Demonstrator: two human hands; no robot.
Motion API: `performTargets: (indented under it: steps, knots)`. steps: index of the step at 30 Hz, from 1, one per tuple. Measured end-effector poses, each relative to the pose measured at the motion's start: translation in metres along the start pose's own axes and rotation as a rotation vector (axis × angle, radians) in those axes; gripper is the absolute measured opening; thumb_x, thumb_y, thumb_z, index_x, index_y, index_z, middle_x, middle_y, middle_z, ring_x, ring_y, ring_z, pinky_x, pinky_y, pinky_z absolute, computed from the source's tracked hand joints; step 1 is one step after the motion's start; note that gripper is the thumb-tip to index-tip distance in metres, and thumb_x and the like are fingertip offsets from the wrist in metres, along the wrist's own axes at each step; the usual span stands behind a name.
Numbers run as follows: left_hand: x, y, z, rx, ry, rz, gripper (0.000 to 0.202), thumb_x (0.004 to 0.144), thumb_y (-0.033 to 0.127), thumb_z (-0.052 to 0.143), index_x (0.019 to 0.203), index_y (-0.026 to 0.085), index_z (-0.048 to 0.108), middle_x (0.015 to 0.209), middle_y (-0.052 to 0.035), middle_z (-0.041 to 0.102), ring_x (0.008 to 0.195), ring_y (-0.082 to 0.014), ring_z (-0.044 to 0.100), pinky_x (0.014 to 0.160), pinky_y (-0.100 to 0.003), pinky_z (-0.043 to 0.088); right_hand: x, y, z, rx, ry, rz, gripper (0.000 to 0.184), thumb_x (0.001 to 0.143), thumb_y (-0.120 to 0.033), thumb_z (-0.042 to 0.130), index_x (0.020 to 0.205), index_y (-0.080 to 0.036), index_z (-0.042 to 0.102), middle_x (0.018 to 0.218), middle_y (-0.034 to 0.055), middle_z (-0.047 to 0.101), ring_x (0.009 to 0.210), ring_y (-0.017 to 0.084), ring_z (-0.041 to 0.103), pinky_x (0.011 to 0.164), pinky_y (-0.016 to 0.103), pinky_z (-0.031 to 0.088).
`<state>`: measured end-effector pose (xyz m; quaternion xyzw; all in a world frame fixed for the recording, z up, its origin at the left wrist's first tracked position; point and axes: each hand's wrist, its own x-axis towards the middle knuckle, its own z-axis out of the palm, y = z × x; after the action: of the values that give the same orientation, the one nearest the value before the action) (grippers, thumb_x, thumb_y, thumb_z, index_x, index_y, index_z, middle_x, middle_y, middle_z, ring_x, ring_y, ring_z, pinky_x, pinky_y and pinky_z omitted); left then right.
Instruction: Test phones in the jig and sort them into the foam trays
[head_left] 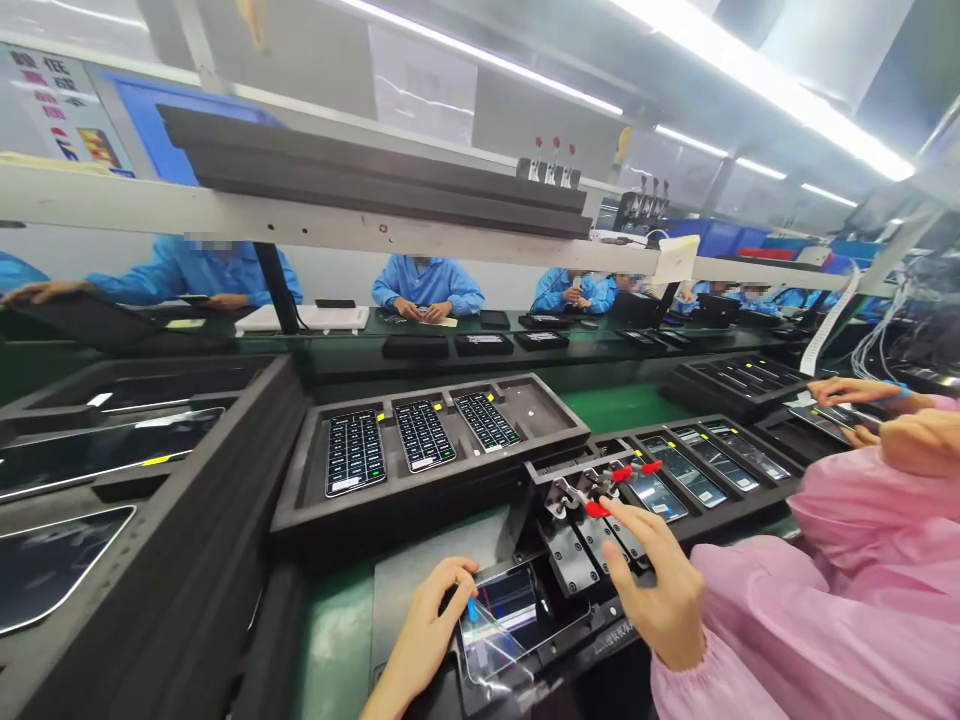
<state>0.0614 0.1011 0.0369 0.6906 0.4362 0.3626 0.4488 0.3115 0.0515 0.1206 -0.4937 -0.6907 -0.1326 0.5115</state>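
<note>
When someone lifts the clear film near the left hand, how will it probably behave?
The clear film is likely floppy: its lower end looks wrinkled. It seems thin, so probably light. It may cling, lying over the phone.

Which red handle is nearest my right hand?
The leftmost red handle on the bench fixture, by your right hand; both neighbours appear higher, farther right.

The left edge cuts off two phone-like panels (56, 570) in the left tray (199, 520). Characters on the lit screens (356, 452) are too small to read; lettering (619, 636) on the clamp fixture (568, 560) blurs. The right hand (656, 580) hides part of the fixture; whether it touches the red lever (597, 510) is unclear.
</note>
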Motion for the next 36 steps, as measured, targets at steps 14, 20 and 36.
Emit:
performTargets:
  steps: [14, 20, 36]
  knots:
    - [-0.002, 0.0, 0.0, -0.005, -0.044, -0.069, 0.019, 0.089, 0.039, 0.043, 0.097, 0.025, 0.054, 0.109, -0.0019, 0.058, 0.106, -0.0186, 0.052, 0.095, -0.03, 0.036, -0.032, 0.007, 0.019, -0.264, 0.008, -0.139, 0.027, 0.076, -0.014, 0.056, 0.101, -0.022, 0.062, 0.094, 0.0032, 0.069, 0.068, 0.017, 0.055, 0.076, 0.039, 0.041]
    - [-0.003, -0.01, 0.003, 0.03, -0.05, -0.078, 0.031, 0.086, 0.033, 0.047, 0.116, 0.026, 0.045, 0.121, -0.0042, 0.053, 0.112, -0.0195, 0.05, 0.099, -0.033, 0.035, -0.055, 0.015, 0.033, -0.231, -0.201, -0.024, 0.033, 0.083, -0.018, 0.046, 0.115, -0.017, 0.051, 0.111, 0.0077, 0.062, 0.082, 0.019, 0.055, 0.087, 0.045, 0.034]
    - [-0.008, -0.027, 0.006, -0.034, 0.064, -0.193, 0.042, 0.082, 0.047, 0.043, 0.117, 0.023, 0.049, 0.12, -0.0059, 0.059, 0.116, -0.0234, 0.05, 0.103, -0.041, 0.034, -0.041, 0.021, 0.037, -0.029, 0.035, 0.24, 0.019, 0.08, -0.013, 0.057, 0.097, -0.019, 0.056, 0.093, 0.0049, 0.06, 0.088, 0.017, 0.057, 0.081, 0.032, 0.046]
